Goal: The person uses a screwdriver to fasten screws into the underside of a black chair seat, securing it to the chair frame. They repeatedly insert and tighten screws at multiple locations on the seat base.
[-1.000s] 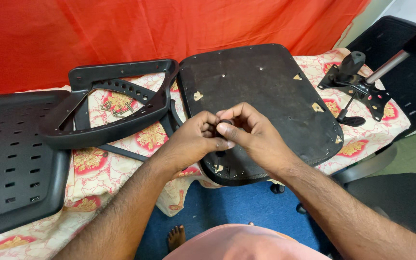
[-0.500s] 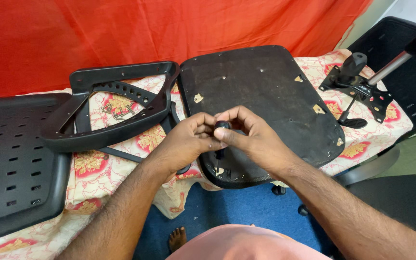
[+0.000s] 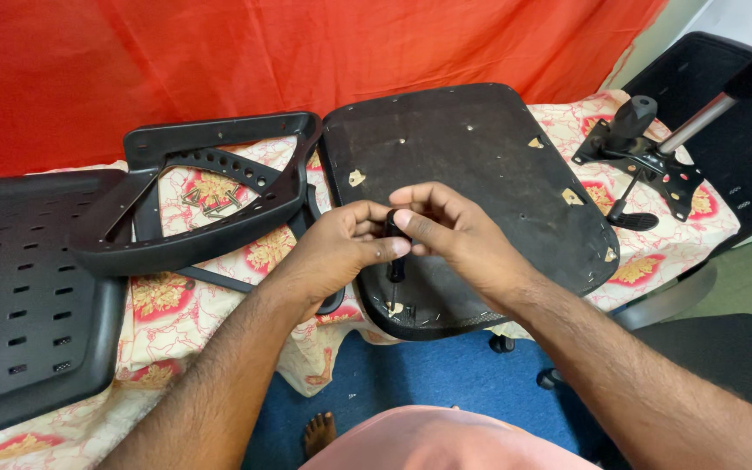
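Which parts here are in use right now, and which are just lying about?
In use: left hand, right hand, small black screwdriver, upturned seat pan.
Lying about: armrest frame, perforated backrest panel, tilt mechanism, loose screws.

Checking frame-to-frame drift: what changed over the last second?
The small black tool, hidden between the fingers a second ago, now stands upright and exposed, pinched by the left hand and right hand, its tip down on the black chair seat underside. Both hands stayed together at the seat's near edge. The black plastic frame and metal tilt mechanism did not move.
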